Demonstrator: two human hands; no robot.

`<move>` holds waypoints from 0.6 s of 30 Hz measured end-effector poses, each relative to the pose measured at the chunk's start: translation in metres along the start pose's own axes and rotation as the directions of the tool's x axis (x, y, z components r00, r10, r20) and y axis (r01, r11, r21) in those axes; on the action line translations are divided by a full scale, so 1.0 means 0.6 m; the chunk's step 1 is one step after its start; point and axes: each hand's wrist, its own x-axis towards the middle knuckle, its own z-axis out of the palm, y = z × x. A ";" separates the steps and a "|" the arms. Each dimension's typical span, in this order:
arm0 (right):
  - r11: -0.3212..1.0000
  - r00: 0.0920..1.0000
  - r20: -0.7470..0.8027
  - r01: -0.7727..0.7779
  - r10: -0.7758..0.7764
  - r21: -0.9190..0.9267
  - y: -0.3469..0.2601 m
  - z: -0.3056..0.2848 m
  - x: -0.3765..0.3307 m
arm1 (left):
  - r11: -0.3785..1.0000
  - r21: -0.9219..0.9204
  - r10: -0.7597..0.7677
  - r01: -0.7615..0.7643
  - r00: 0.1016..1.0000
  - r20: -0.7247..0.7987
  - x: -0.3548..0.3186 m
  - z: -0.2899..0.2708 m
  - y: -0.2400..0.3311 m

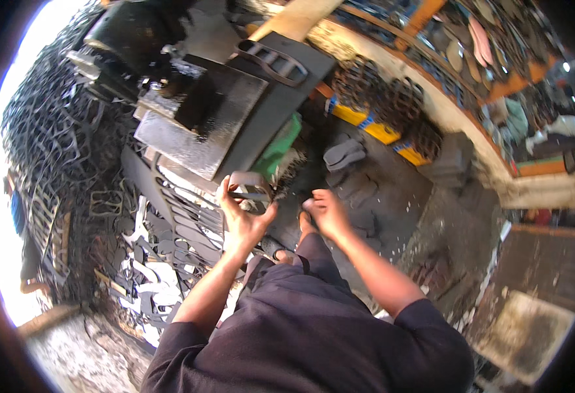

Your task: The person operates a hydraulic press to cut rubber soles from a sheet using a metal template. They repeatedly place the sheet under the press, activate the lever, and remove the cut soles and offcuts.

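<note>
My left hand [240, 219] is closed on a sole-shaped cutting die [259, 195], a band of metal bent into a loop. Thumb and fingers grip it from opposite sides, just off the near corner of the press table. To the right, my right hand [327, 215] hangs apart from the die, its fingers bent and smeared by motion; whether anything is in them does not show. A second sole-shaped die [273, 62] lies on a dark sheet [251, 118] beside the press's metal plate [169, 141].
A dark press [130, 39] stands at the far left. Cut-out sheet scraps [58, 131] pile up behind it, with offcuts [150, 281] below. Stacked dark soles [344, 154] lie on the floor. Yellow-and-blue boxes [379, 130] hold dark pieces by the right wall.
</note>
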 end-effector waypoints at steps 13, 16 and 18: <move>0.812 0.939 0.001 0.297 -0.343 -0.502 -0.287 -0.136 0.647 | 0.890 0.244 -0.323 0.385 0.911 -0.258 0.005 0.029 -0.095; 0.885 0.927 0.231 0.357 -0.295 -0.300 -0.254 -0.134 0.773 | 0.843 0.233 -0.469 0.484 0.875 -0.120 0.033 0.030 -0.056; 0.928 0.913 0.287 0.341 -0.289 -0.150 -0.252 -0.084 0.776 | 0.886 0.248 -0.351 0.393 0.915 -0.198 0.015 0.052 -0.089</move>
